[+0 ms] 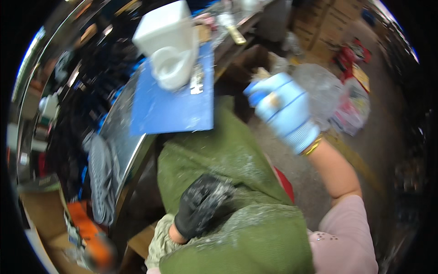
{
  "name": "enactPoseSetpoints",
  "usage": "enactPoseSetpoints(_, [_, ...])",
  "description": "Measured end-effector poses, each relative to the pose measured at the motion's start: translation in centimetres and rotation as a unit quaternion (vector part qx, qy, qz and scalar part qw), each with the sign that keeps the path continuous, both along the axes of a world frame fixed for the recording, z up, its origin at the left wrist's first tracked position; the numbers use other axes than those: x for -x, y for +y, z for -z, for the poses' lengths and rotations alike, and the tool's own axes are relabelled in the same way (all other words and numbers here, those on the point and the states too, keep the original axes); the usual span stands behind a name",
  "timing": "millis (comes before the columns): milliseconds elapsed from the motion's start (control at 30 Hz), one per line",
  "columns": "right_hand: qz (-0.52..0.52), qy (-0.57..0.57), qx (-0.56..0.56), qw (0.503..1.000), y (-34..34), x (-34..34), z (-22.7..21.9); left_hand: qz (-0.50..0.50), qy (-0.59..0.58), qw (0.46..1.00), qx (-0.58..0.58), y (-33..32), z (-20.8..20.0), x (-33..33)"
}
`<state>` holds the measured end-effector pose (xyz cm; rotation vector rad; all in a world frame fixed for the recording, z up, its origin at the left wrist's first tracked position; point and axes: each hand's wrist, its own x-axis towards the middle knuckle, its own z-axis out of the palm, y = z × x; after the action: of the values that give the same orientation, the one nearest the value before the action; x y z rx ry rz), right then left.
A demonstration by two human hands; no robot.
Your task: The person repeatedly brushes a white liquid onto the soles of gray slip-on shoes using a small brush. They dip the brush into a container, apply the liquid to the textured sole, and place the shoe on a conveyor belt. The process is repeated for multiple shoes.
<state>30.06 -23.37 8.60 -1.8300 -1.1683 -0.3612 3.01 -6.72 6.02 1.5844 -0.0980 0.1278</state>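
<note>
My left hand (203, 205), in a black glove dusted with whitish bits, rests curled on the green apron (269, 237) over my lap. Whether something lies inside its fingers is hidden. Raised to the right, my right hand (285, 109) wears a light blue glove with dark blue lines, and its fingers are bent in. A small blue shape (257, 97) shows at those fingers, too blurred to name. Ahead, a blue board (173, 114) lies on the table's corner. On it stand a white plastic container (164, 25) and a rounded white cup-like piece (172, 68), beside a small shiny metal piece (196, 82).
A brush (235, 34) lies at the table's far edge. Grey cloth (101, 178) hangs by the table's left side, above an open cardboard box (43, 210). Clear plastic bags (317, 89), a pink-and-white bag (351, 109) and stacked cartons (326, 23) are at the right.
</note>
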Motion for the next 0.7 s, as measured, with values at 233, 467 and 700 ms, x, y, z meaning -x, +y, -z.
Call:
enactPoseSetpoints(233, [-0.103, 0.261, 0.062, 0.958, 0.1, -0.9, -1.2, -0.096, 0.035, 0.993, 0.056, -0.5, 0.1, 0.1])
enactPoseSetpoints(467, [-0.284, 0.125, 0.182, 0.933, 1.5, 7.8, -3.5, -0.168, 0.033, 0.985, -0.008, -1.1, -0.2, -0.2])
enactPoseSetpoints(700, [-0.259, -0.007, 0.213, 0.942, 2.0, 9.6, -3.1, -0.202, -0.06, 0.955, -0.211, -0.9, 0.5, 0.3])
